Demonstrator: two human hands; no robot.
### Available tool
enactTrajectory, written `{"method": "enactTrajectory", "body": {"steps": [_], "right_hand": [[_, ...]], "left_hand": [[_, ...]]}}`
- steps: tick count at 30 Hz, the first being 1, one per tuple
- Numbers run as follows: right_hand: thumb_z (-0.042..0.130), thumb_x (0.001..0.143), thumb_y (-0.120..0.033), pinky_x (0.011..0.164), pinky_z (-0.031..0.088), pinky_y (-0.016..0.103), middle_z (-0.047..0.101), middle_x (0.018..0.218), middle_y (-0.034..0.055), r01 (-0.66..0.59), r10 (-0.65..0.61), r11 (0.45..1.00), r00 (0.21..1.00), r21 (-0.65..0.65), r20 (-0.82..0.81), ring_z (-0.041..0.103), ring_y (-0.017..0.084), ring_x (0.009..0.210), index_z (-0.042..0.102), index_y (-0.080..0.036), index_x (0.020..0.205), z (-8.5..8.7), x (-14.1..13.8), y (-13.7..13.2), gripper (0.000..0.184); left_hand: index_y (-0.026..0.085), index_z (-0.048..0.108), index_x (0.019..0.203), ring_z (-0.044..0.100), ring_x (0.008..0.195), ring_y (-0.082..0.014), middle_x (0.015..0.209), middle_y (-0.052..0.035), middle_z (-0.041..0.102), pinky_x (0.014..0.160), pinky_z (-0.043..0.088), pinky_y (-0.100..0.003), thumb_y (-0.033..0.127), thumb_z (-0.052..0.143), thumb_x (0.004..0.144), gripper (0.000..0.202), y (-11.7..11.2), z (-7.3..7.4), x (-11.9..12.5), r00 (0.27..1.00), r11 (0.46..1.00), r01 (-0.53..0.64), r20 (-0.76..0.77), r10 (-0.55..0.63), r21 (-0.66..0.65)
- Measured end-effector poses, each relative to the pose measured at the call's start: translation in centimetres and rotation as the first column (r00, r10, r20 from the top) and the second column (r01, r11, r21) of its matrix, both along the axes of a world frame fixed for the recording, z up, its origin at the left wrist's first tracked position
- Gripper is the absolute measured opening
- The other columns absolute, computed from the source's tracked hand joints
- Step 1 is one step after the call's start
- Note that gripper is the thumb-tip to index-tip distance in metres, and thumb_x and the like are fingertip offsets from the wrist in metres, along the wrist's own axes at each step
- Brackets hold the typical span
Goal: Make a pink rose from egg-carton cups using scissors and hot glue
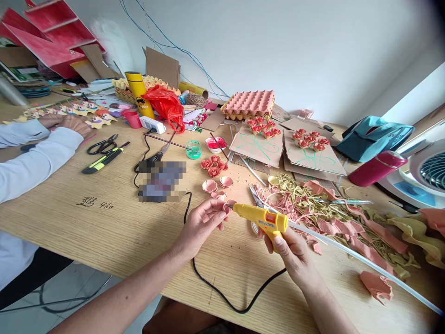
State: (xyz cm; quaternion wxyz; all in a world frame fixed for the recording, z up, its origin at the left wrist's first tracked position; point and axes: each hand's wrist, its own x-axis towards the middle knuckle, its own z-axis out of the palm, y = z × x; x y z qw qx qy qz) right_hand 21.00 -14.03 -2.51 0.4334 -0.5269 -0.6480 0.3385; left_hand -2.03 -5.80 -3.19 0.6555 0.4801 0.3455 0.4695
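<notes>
My right hand (290, 250) is closed round the handle of a yellow glue gun (261, 218), whose nozzle points left. A long clear glue stick (365, 262) trails out of its back to the right. My left hand (205, 221) pinches a small pink paper piece (225, 207) right at the gun's tip. The gun's black cord (222, 292) loops across the wooden table (104, 222) below my hands. Just beyond my left hand lie several finished pink paper roses (213, 166) and two pale cups (210, 186).
Paper scraps and strips (333, 213) pile up at the right, with scissors (342, 202) on them. Cardboard sheets (257, 146) carry more roses; an egg tray (249, 103) stands behind. Another person's white sleeves (34, 157) rest at the left near scissors (102, 144) and a utility knife (104, 160).
</notes>
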Motion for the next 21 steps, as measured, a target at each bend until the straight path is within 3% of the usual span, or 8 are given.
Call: {"method": "enactTrajectory", "body": {"steps": [7, 17, 21], "right_hand": [[0.043, 0.099, -0.062, 0.058, 0.039, 0.03, 0.051, 0.065, 0.0009, 0.002, -0.002, 1.0, 1.0, -0.015, -0.004, 0.047, 0.016, 0.061, 0.059, -0.02, 0.076, -0.07, 0.0, 0.07, 0.05], [0.045, 0.099, -0.059, 0.061, 0.036, 0.031, 0.049, 0.067, 0.0007, -0.012, 0.01, 0.999, 0.999, -0.049, -0.041, 0.045, 0.016, 0.063, 0.055, -0.02, 0.073, -0.49, 0.28, -0.05, 0.048], [0.046, 0.101, -0.053, 0.065, 0.036, 0.031, 0.051, 0.07, -0.0001, -0.044, 0.036, 0.997, 0.988, -0.056, -0.147, 0.045, 0.016, 0.066, 0.063, -0.021, 0.088, -0.91, 0.41, -0.01, 0.039]], "left_hand": [[0.016, 0.069, 0.096, 0.063, 0.079, -0.014, 0.103, -0.0086, 0.072, 0.061, 0.048, -0.023, 0.035, 0.077, 0.082, 0.025, 0.0, -0.04, -0.07, 1.0, 1.0, -0.001, 0.003, 0.001, 0.002], [0.016, 0.07, 0.093, 0.062, 0.078, -0.0144, 0.098, -0.0081, 0.07, 0.061, 0.048, -0.023, 0.036, 0.078, 0.081, 0.025, -0.06, 0.13, -0.05, 1.0, 1.0, -0.006, -0.004, 0.006, 0.002], [0.015, 0.069, 0.097, 0.063, 0.08, -0.0146, 0.098, -0.0078, 0.069, 0.061, 0.048, -0.022, 0.036, 0.077, 0.082, 0.027, -0.02, -0.04, -0.16, 1.0, 1.0, 0.0, -0.007, 0.0, 0.009]]}}
